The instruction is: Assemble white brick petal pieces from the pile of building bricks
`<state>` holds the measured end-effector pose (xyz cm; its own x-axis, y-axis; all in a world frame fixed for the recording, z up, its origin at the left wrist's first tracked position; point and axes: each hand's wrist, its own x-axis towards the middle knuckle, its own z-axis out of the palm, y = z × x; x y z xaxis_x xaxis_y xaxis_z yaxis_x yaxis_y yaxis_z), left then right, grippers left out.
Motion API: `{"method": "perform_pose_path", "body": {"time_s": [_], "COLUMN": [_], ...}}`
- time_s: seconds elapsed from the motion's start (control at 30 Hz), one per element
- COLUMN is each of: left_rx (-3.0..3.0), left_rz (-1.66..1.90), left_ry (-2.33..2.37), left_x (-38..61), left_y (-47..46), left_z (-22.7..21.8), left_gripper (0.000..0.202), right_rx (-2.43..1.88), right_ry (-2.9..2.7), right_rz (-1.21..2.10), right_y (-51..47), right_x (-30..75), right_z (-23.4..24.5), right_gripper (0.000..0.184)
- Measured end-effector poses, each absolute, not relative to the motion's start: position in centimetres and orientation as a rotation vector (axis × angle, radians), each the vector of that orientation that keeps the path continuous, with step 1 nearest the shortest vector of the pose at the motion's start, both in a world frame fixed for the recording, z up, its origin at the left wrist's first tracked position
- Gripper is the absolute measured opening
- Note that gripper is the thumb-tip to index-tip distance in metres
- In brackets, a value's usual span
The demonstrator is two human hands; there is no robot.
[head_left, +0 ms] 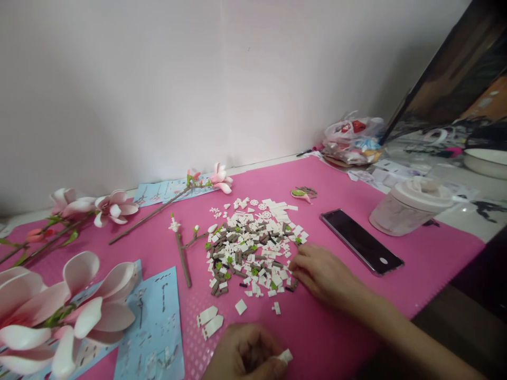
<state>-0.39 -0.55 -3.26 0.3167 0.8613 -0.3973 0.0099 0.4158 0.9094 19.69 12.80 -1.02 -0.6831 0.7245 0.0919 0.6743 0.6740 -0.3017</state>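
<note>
Fingers of the left hand [243, 351] clench a small white brick [285, 357] at the bottom centre of the frame, while the right hand [325, 274] lies curled against the lower right edge of a loose pile of white and brown bricks [249, 253] in the middle of the pink mat [348, 182]; whether its fingertips hold a piece, I cannot tell. A black phone [362, 241] sits just beside that hand. A careless sweep of the right hand could scatter the pile or knock the phone, and a weak pinch could let the small brick drop among the others. Two white pieces [209, 323] lie apart from the pile, close enough to the left hand for a wrist to nudge them.
</note>
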Motion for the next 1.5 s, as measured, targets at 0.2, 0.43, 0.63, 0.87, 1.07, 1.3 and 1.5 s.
{"method": "perform_pose_path", "body": {"time_s": [0.2,0.43,0.63,0.87,1.07,1.3,1.5], "left_rx": [0.954,0.946,0.964,0.911,0.913,0.874,0.911], "left_rz": [0.699,0.722,0.718,0.773,0.772,0.817,0.838], "left_ry": [1.121,1.114,1.147,1.103,1.122,1.111,1.155], "left_x": [-0.3,-0.1,-0.1,-0.1,-0.2,-0.1,0.1], "left_y": [-0.4,-0.4,-0.5,-0.7,-0.8,-0.7,-0.7], "left_z": [-2.7,-3.0,-3.2,-4.0,-4.1,-4.2,-3.4], "left_gripper": [0.048,0.049,0.05,0.048,0.046,0.047,0.048], "right_rx": [-1.259,-1.26,-1.286,-1.271,-1.188,-1.079,-1.135], "right_ry": [-2.635,-2.578,-2.407,-1.714,-1.388,-1.323,-1.751], "right_rz": [0.432,0.582,0.723,1.519,1.88,1.975,1.769], "right_y": [12.6,11.7,11.0,8.4,7.6,7.2,5.9], "right_x": [21.1,22.1,21.5,20.4,19.6,19.4,19.1], "right_z": [-1.5,-2.1,-1.3,-1.2,-1.5,-1.8,0.1], "right_gripper": [0.01,0.016,0.012,0.024,0.027,0.027,0.012]}}
